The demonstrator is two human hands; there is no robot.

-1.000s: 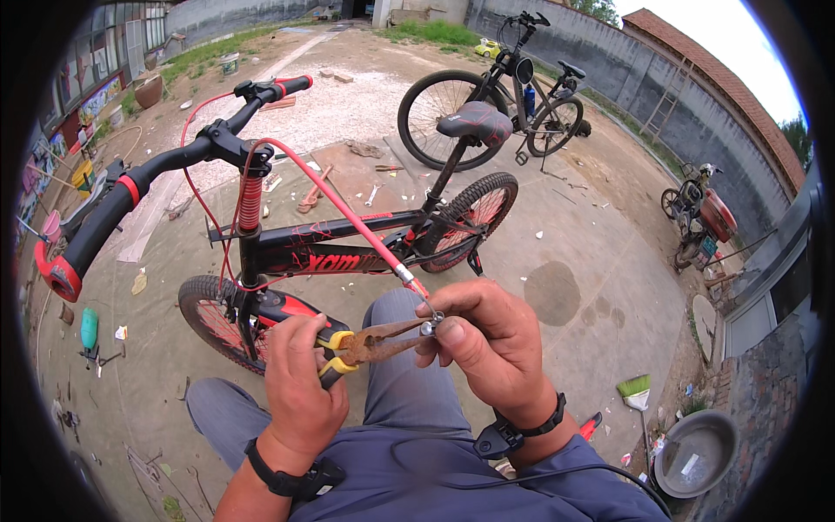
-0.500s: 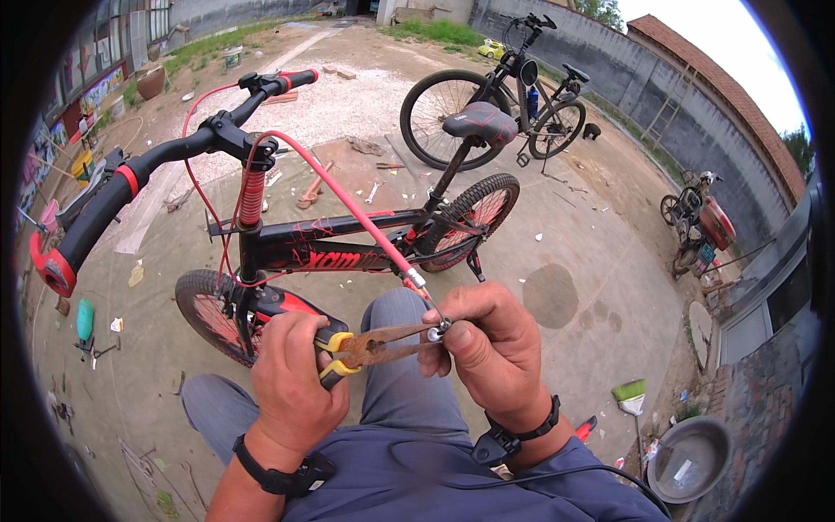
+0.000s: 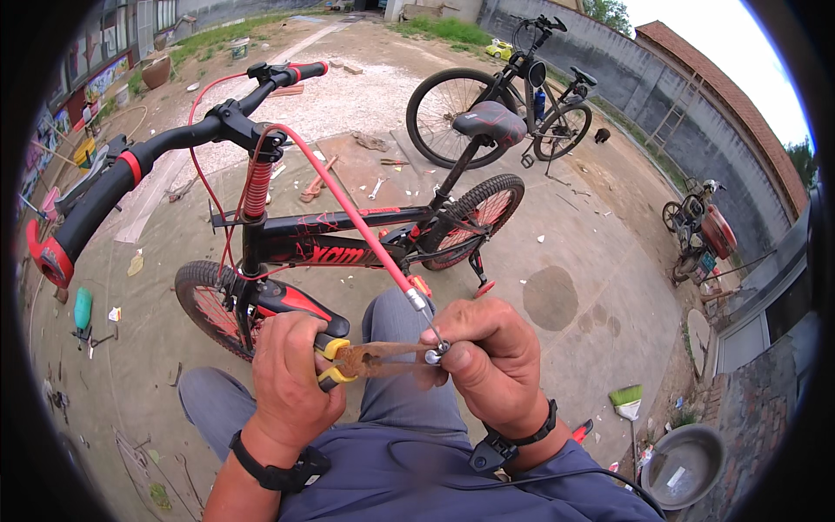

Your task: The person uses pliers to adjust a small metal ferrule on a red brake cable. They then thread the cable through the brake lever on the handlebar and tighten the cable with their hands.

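My left hand [image 3: 291, 374] is closed around the yellow-and-black handles of rusty pliers [image 3: 361, 360]. The tips of the pliers reach a small silver metal fitting [image 3: 433, 356], pinched between the thumb and fingers of my right hand [image 3: 496, 361]. A thin bare inner cable [image 3: 430, 322] runs from the fitting up into a red cable housing [image 3: 348, 209] with a silver end. That housing arches over from the handlebar [image 3: 187, 135] of a black-and-red bicycle [image 3: 304, 250] standing in front of me. Whether the jaws grip the fitting, I cannot tell.
A second, dark bicycle [image 3: 531, 96] stands farther back, and a motorbike [image 3: 696, 230] at the right. Wrenches [image 3: 377, 187] and scraps lie on the concrete. Near my right are a green broom [image 3: 626, 402] and a grey basin [image 3: 684, 465]. A green bottle [image 3: 83, 309] lies left.
The pliers' tips and the fitting have come slightly lower, together with my right hand. Both hands keep their hold. The whole view has shifted a little.
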